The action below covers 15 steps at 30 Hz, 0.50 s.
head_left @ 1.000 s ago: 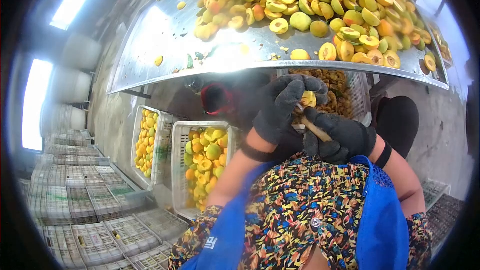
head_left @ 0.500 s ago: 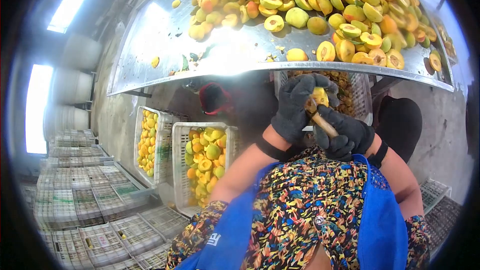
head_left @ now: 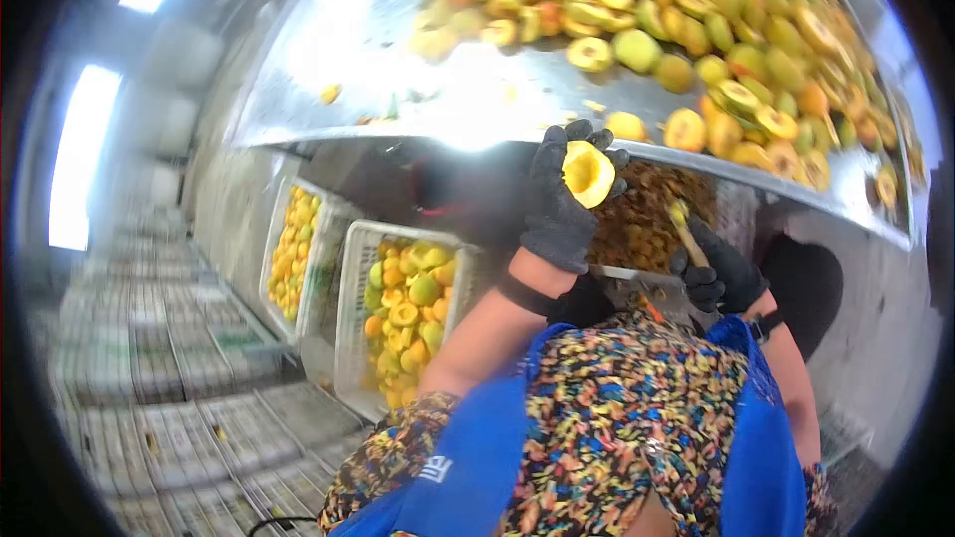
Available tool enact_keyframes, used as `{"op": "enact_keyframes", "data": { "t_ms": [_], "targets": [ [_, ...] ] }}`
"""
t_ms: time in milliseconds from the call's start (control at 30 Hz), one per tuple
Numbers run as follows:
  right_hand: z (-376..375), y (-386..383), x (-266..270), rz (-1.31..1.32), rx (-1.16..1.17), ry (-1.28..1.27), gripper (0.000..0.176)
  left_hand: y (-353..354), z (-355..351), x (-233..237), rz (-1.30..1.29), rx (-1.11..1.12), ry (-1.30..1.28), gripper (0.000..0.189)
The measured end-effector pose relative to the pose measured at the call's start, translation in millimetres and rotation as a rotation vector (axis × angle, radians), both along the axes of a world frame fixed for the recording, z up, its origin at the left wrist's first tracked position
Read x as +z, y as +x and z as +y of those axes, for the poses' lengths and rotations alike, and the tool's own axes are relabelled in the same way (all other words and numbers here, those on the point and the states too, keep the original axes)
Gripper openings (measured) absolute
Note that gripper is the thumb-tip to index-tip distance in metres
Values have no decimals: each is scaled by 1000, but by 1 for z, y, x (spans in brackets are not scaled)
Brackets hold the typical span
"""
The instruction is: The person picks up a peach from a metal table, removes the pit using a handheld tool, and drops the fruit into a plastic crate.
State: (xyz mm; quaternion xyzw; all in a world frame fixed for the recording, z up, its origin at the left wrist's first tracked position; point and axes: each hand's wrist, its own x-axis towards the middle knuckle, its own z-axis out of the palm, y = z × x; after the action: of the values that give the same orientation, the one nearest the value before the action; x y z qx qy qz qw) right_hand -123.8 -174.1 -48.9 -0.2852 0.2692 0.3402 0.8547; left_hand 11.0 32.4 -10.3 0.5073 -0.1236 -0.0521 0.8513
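Note:
My left hand, in a dark glove, is closed around a yellow peach half near the table's front edge. The cut face is turned up and shows a hollow at its middle. Lower and to the right, my gloved right hand grips a small tool by its wooden handle. Something yellow shows at the tool's tip, which is blurred. Beneath and between both hands stands a crate with brown peach pits and scraps.
A metal table holds a large heap of halved peaches at its right and back. Left of me stand two white crates, a nearer one and a farther one, with peach halves inside. Many stacked crates fill the far left.
My hands have moved apart: the left up and leftward with the peach half, the right lower and rightward with the tool. The view has shifted and turned slightly.

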Motion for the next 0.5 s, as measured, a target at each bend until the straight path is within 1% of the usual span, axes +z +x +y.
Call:
{"op": "enact_keyframes", "data": {
  "t_ms": [33,67,100,133,167,200,233,267,300,333,367,400,433,500],
  "targets": [
    [-5,3,-21,148,-40,-271,47,9,17,4,31,16,-47,32],
    [-10,2,-32,101,-66,-411,45,10,45,10,-162,126,123,30],
    [-14,-2,-40,-10,-140,-477,43,12,74,5,-196,203,163,28],
    [-16,-1,-43,-91,-180,-476,41,12,107,0,-135,261,123,26],
    [-18,-3,-42,-103,-195,-410,39,11,141,-10,-24,310,24,25],
    [-19,1,-30,-52,-193,-312,36,6,178,-21,107,349,-130,23],
    [-18,3,-21,17,-197,-207,33,1,221,-35,188,431,-203,22],
    [-20,6,-16,32,-165,-212,36,-8,262,-50,226,549,-209,20],
    [-25,7,-13,50,-137,-217,39,-25,290,-64,167,780,29,24],
    [-26,9,-9,75,-109,-222,42,-29,333,-91,348,925,-81,21],
    [-23,11,-2,108,-90,-308,44,-43,383,-136,286,1027,136,25],
    [-17,12,5,137,-77,-393,46,-61,404,-140,421,1065,115,27],
    [-15,11,11,168,-74,-477,47,-71,410,-151,502,1117,-9,29],
    [-26,14,13,141,-5,-479,49,-78,405,-175,585,1134,68,33]
  ]
}}
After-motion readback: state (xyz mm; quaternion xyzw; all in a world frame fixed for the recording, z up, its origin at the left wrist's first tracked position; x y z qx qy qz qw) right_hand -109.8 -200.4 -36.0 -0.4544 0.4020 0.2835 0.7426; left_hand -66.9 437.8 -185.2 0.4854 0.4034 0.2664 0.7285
